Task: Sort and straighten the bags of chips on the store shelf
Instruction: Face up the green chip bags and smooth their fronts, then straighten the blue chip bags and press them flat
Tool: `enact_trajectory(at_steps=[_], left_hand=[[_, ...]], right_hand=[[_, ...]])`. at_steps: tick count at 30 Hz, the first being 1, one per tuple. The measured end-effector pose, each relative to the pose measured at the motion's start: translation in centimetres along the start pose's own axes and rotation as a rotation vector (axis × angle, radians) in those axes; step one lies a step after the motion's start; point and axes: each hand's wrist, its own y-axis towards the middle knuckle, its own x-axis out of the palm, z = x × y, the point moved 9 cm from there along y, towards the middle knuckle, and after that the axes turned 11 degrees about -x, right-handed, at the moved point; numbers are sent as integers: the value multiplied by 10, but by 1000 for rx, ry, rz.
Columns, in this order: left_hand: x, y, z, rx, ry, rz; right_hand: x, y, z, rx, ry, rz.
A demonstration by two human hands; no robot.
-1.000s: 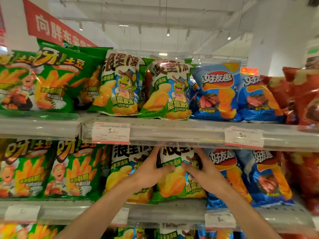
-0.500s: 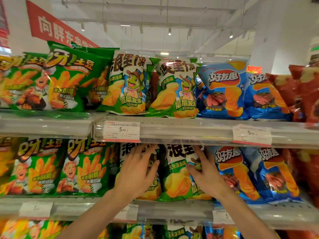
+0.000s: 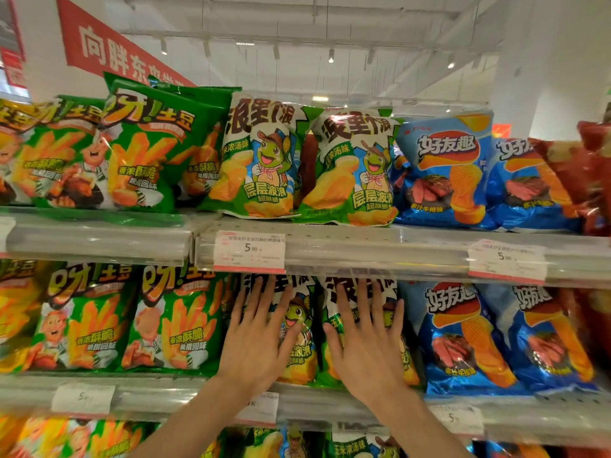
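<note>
Pressing two turtle chip bags on the middle shelf [image 3: 330, 403].
Left hand [image 3: 256, 342] lies flat, fingers spread, on the left bag [image 3: 297, 325]; right hand [image 3: 365, 338] flat on the right bag [image 3: 334, 295], gripping nothing.

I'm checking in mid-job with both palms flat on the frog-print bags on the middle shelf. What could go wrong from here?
1. The left hand and right hand press flat on the two white-and-green frog-print chip bags; hard pressure could crush the chips.
2. A sideways shove could skew the neighbouring blue steak-flavour bag.
3. The fingertips sit just under the clear shelf rail with its white price tag, which lifting hands might knock.
</note>
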Motion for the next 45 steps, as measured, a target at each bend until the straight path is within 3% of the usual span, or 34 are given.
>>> enact_trajectory(at_steps=[14, 18, 23, 27, 31, 34, 40, 45], left_hand=[[-5, -1, -3, -30, -26, 29], [-32, -5, 18, -28, -195, 103], [-61, -14, 87, -28, -483, 158], [-55, -21, 152, 1, -610, 7], [-30, -22, 207, 21, -471, -159], [-5, -17, 228, -40, -501, -320], [26, 3, 254, -160, -665, -574], [39, 15, 261, -237, -928, -684]], right_hand=[[-1, 3, -3, 35, 100, 18], [-24, -4, 15, 4, 229, 127], [-57, -24, 95, 132, 298, 272], [-69, -48, 172, 198, 344, 280], [-63, -65, 216, 200, 426, 62], [-53, -68, 222, 163, 378, -103], [-40, -59, 224, 181, 339, -188], [-22, -51, 226, 237, 495, -292]])
